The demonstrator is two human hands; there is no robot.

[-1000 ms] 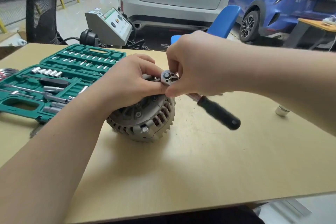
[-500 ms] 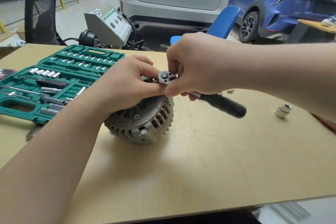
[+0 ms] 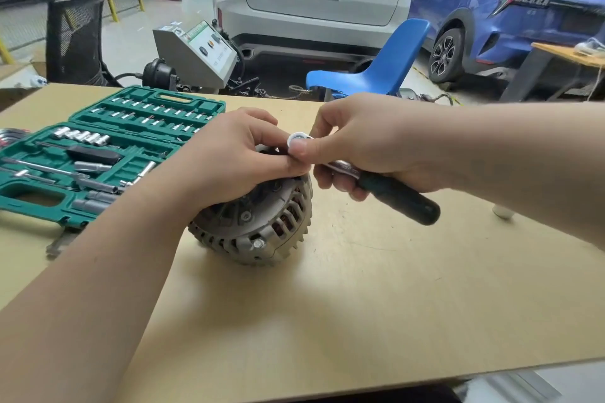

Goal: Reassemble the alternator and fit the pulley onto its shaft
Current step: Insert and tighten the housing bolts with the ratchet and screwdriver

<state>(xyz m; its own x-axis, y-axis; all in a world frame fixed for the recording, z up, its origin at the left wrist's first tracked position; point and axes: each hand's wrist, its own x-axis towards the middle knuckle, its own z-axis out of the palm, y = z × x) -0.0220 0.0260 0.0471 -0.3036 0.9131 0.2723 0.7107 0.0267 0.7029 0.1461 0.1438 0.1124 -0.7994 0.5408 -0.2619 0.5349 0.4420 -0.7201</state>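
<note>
A grey finned alternator [image 3: 258,226] stands on the wooden table [image 3: 360,304] at the centre. My left hand [image 3: 235,163] lies over its top with fingers curled round the part there; the pulley and shaft are hidden under the hand. A ratchet wrench has its round silver head [image 3: 298,140] above the alternator's top and its black handle [image 3: 399,199] running down to the right. My right hand [image 3: 370,141] grips the wrench near the head, and my left thumb touches the head.
An open green socket set case [image 3: 98,157] lies on the left of the table. A loose silver socket [image 3: 504,211] sits at the right, partly behind my right forearm. Beyond the far edge stand a blue chair [image 3: 376,75], a grey machine [image 3: 199,52] and parked cars.
The wrench handle has swung a little toward me and down. My right hand has shifted along the wrench, from pinching the head to gripping the shank. The alternator has stayed put.
</note>
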